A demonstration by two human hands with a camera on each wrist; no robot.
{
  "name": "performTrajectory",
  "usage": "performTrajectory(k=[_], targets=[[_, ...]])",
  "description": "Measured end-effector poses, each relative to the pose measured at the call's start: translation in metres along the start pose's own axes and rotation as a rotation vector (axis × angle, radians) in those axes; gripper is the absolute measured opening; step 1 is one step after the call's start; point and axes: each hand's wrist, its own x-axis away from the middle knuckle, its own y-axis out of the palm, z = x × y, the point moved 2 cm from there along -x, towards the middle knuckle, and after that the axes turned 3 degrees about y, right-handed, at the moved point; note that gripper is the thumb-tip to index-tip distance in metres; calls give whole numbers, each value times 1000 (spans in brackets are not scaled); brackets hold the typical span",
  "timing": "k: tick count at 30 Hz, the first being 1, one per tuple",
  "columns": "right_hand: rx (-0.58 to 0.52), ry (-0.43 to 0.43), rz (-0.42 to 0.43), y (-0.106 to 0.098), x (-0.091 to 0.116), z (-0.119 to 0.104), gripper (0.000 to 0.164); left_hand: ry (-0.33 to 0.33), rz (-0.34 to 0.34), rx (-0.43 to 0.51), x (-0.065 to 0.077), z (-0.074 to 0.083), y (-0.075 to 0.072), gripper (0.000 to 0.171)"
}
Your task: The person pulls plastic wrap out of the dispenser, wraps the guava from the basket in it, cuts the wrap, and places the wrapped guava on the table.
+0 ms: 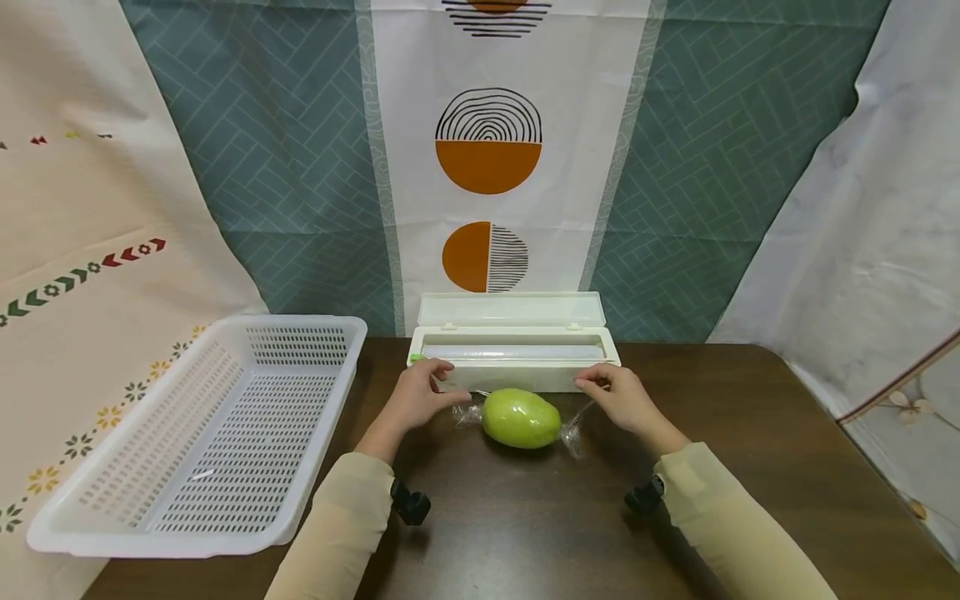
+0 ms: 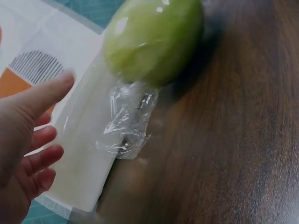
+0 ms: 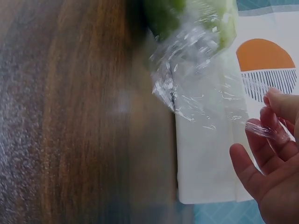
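Observation:
A smooth green oval fruit [image 1: 521, 418], its exact kind unclear, lies on the table wrapped in clear plastic wrap, with gathered ends sticking out on both sides. My left hand [image 1: 422, 397] hovers by the left end of the wrap [image 2: 128, 121], thumb extended and fingers loosely bent, holding nothing. On the other side, my right hand [image 1: 617, 398] pinches a thin strand of plastic wrap [image 3: 259, 128] pulled out from the fruit's right end. Right behind the fruit stands a white cling film dispenser box [image 1: 517, 379], its lid [image 1: 510, 309] raised and a roll inside.
At the left, a white slotted plastic basket [image 1: 300, 492] stands with a small pale strip [image 1: 202, 475] in it. The dark wooden table [image 1: 517, 533] ends at a patterned cloth [image 1: 300, 167] behind the box. Pale cloth [image 1: 885, 250] hangs at the right.

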Motion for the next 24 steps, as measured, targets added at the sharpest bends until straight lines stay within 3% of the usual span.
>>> performTrajectory(k=[3,7,12,18,24], targets=[[-4,-5,-10,0,1,-1,14,-4,-77,-57,-2,0,6,44],[-6,-10,-9,-1,2,-2,14,3,-105,-171,-5,-1,14,27],[0,-9,-19,-1,3,-2,14,23,-42,-218,-6,-6,16,8],[0,9,-28,-2,4,0,14,19,37,-165,-1,-7,9,6],[-10,-2,-21,-2,4,-1,14,-26,82,-135,2,-5,-1,9]])
